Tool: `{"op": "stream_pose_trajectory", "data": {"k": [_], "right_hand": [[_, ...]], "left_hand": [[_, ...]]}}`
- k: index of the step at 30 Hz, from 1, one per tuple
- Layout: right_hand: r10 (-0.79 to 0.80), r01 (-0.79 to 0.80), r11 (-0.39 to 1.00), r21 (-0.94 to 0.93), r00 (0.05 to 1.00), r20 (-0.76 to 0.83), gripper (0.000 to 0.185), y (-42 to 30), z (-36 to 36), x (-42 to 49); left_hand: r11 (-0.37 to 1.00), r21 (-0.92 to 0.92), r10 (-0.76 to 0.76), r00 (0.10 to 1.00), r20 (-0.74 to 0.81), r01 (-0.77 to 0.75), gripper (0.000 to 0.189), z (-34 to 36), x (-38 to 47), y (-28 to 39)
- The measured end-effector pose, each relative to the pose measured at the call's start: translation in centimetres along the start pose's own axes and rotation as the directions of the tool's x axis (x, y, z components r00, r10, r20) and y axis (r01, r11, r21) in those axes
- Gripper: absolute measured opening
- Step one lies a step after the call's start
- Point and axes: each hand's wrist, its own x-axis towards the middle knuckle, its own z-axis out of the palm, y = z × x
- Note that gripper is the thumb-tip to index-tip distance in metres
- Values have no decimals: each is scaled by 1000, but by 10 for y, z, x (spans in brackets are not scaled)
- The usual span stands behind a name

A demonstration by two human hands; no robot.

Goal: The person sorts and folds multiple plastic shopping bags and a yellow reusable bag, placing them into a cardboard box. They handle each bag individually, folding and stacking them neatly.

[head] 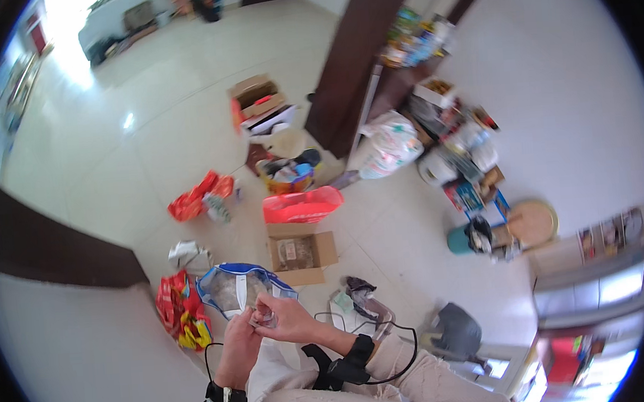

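Note:
My left hand (238, 344) and my right hand (288, 316) meet in front of my body. Pinched between their fingers is a small piece of clear plastic (265, 321), partly hidden by the fingers. Just beyond them stands a blue tote bag (210, 279) with white straps, gaping at the top. Pale, see-through contents show inside the bag, too blurred to name. An open cardboard box (325, 249) sits on the floor ahead and to the right of the bag, with something flat and labelled on its bottom.
Red and yellow plastic packaging (181, 311) lies left of the bag. Ahead are a red plastic bag (303, 207) and a filled basket (289, 178). A stuffed white plastic bag (388, 143) leans near a dark door frame (346, 70). To the right stands a teal bin (459, 240).

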Motion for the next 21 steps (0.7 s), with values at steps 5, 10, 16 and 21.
{"op": "stream_pose_trajectory", "data": {"k": [5, 10, 16, 21], "right_hand": [[36, 26, 975, 221, 962, -271, 32, -6, -44, -30], [95, 94, 899, 429, 911, -401, 28, 7, -104, -68], [103, 146, 909, 391, 829, -550, 25, 40, -181, -112], [202, 66, 926, 371, 744, -637, 23, 69, -240, -148]], "left_hand": [[942, 323, -120, 991, 51, 97, 21, 64, 22, 17], [839, 537, -182, 975, 129, 85, 24, 141, 66, 1], [752, 640, -328, 933, 151, 161, 23, 223, 119, -56], [748, 624, -472, 843, 257, 228, 22, 276, 160, -113]]}}
